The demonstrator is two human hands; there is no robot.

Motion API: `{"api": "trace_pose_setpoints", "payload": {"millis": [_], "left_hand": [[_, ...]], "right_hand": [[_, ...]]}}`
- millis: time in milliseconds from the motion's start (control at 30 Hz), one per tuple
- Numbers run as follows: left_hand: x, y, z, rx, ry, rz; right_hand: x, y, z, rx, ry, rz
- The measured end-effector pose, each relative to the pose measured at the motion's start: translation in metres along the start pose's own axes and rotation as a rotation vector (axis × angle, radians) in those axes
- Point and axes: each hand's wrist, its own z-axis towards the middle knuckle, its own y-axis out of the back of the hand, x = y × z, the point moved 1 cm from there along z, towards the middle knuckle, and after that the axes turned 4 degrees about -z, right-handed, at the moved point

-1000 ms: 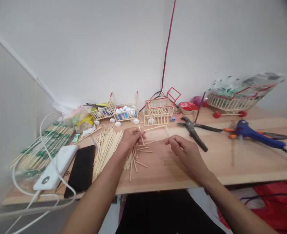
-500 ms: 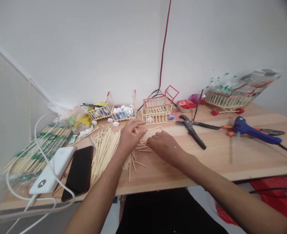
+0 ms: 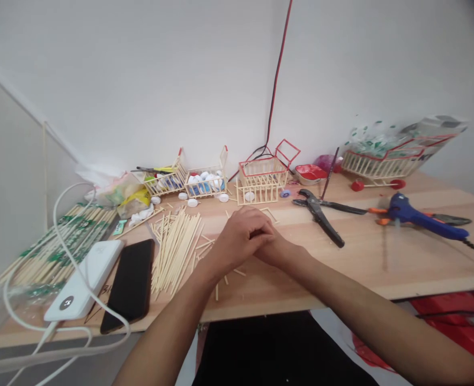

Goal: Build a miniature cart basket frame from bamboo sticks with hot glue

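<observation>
My left hand (image 3: 243, 230) lies across the front of my right hand (image 3: 276, 247) above the middle of the table. The left fingers are curled and overlap the right hand, and I cannot make out what they hold, if anything. My right fingers are hidden behind the left hand. Just beyond the hands, a small frame of thin sticks (image 3: 269, 215) lies flat on the wood. To the left is a pile of thin wooden sticks (image 3: 176, 249), with several short cut pieces (image 3: 205, 245) beside it, partly covered by my left hand.
Model stick carts (image 3: 263, 179) stand along the wall, with a larger cart (image 3: 377, 163) at right. Pliers (image 3: 321, 217), a red paint dish (image 3: 310, 172) and a blue glue gun (image 3: 422, 217) lie to the right. A phone (image 3: 130, 284), white power bank (image 3: 84, 281) and packaged chopsticks (image 3: 64, 244) lie left.
The hands were apart around the small stick frame. The left hand has moved right and the two now overlap, nearer to me. The view has shifted slightly.
</observation>
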Motion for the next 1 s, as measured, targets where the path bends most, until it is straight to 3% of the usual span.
{"api": "trace_pose_setpoints", "payload": {"millis": [100,167,267,400,467,633,700,900,1000], "left_hand": [[0.000,0.010,-0.002,-0.147,0.091,-0.027],[0.002,0.022,-0.005,-0.344,0.169,-0.017],[0.009,0.043,-0.012,-0.672,0.241,0.042],[0.020,0.063,-0.020,-0.913,0.281,0.143],[0.025,0.069,-0.022,-0.926,0.329,0.246],[0.033,0.066,-0.024,-0.646,0.406,0.515],[0.033,0.062,-0.024,-0.602,0.399,0.550],[0.028,0.055,-0.021,-0.624,0.432,0.429],[0.032,0.055,-0.020,-0.669,0.459,0.250]], "right_hand": [[0.003,0.014,0.007,0.088,0.084,-0.201],[0.005,0.025,0.009,0.129,0.069,-0.328],[0.007,0.037,0.006,0.144,0.040,-0.356],[0.013,0.033,-0.002,0.321,0.070,-0.373],[0.016,0.028,-0.004,0.404,0.065,-0.400],[0.015,0.017,-0.005,0.429,0.081,-0.513],[0.014,0.015,-0.006,0.432,0.097,-0.536],[0.014,0.017,-0.007,0.459,0.062,-0.512],[0.012,0.023,-0.005,0.389,-0.037,-0.356]]}}
